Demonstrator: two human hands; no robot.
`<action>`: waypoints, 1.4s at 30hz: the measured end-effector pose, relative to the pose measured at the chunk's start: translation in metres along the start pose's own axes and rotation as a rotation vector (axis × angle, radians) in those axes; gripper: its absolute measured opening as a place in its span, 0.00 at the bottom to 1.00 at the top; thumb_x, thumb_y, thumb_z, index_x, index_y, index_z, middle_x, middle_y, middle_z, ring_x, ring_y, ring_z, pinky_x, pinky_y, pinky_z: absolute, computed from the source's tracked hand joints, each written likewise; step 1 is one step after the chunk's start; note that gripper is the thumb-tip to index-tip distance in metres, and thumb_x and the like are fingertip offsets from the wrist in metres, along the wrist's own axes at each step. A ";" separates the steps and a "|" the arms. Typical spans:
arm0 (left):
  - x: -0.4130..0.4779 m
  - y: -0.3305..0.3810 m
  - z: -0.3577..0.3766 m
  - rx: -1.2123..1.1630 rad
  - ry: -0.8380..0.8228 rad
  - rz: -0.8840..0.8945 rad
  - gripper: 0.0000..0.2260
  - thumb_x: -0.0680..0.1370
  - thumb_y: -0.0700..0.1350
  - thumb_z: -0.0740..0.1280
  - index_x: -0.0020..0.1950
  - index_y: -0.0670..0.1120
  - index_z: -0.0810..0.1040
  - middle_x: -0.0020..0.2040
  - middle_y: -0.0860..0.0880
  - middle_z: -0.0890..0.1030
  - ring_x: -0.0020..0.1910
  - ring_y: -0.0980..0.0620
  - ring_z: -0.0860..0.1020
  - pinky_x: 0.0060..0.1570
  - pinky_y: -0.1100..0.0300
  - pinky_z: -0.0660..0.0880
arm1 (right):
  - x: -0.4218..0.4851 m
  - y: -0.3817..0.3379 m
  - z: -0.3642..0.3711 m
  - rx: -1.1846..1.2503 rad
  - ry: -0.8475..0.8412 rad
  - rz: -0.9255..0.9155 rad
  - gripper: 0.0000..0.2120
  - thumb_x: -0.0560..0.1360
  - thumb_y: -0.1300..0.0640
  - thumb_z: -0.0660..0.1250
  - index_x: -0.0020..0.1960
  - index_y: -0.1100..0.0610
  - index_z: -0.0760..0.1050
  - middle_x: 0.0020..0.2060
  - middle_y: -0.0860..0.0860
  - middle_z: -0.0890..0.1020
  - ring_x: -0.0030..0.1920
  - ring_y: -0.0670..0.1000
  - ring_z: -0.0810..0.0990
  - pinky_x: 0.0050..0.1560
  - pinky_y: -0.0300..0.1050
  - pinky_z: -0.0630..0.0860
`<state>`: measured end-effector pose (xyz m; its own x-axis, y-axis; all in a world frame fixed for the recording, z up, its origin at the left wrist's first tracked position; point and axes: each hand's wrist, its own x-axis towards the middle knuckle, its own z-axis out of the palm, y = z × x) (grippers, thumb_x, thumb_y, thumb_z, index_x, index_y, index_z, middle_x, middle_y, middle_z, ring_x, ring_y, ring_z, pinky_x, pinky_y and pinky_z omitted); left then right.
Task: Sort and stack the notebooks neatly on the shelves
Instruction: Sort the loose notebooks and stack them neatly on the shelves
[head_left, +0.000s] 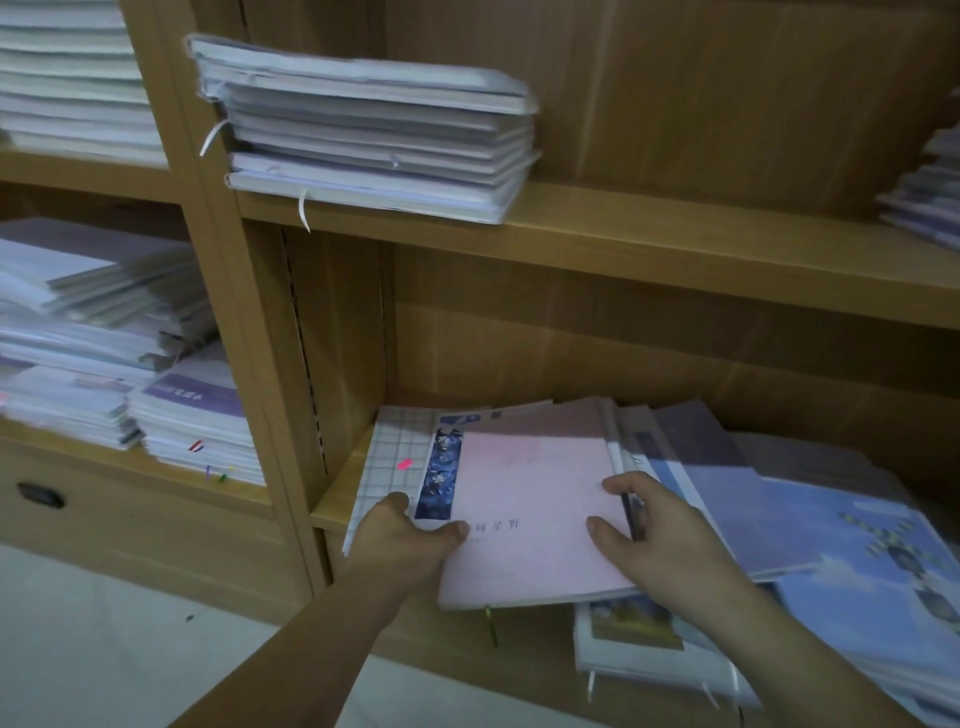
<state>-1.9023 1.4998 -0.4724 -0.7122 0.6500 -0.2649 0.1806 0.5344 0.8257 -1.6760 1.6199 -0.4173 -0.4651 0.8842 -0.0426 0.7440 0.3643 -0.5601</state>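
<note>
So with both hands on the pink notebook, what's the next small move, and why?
Probably slide the pink notebook left and back to square it over the grid-covered notebook: it sits skewed, its near edge overhanging the shelf, with left hand and right hand holding opposite edges.

Likely a stationery storeroom or shop: wooden shelving (675, 234) carries a stack of notebooks (363, 130) above the fingers (618, 486), further notebook piles (104, 338) up to their left, and a drawer (130, 519) left of them.
</note>
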 end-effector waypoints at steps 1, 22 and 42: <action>-0.002 0.002 -0.003 -0.078 -0.008 -0.037 0.16 0.70 0.50 0.80 0.44 0.48 0.73 0.49 0.51 0.79 0.43 0.56 0.76 0.46 0.57 0.78 | 0.000 -0.001 0.000 -0.014 -0.007 -0.003 0.20 0.77 0.42 0.68 0.67 0.40 0.67 0.46 0.40 0.75 0.44 0.44 0.77 0.39 0.35 0.73; -0.039 -0.020 -0.028 -0.412 -0.358 -0.023 0.23 0.78 0.55 0.70 0.72 0.61 0.67 0.67 0.56 0.78 0.64 0.49 0.77 0.66 0.44 0.76 | -0.006 -0.020 0.015 -0.344 -0.088 -0.275 0.27 0.81 0.39 0.58 0.78 0.42 0.59 0.63 0.46 0.79 0.57 0.49 0.78 0.55 0.46 0.77; -0.150 0.009 -0.091 -0.442 -0.266 0.364 0.28 0.81 0.45 0.69 0.76 0.65 0.65 0.62 0.60 0.82 0.60 0.56 0.82 0.60 0.53 0.80 | -0.096 -0.057 -0.027 0.678 -0.186 0.052 0.23 0.79 0.52 0.70 0.69 0.37 0.68 0.55 0.44 0.80 0.52 0.48 0.82 0.48 0.44 0.83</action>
<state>-1.8555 1.3576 -0.3792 -0.4543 0.8908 0.0044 0.0416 0.0163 0.9990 -1.6609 1.5218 -0.3586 -0.5561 0.8090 -0.1903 0.3324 0.0067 -0.9431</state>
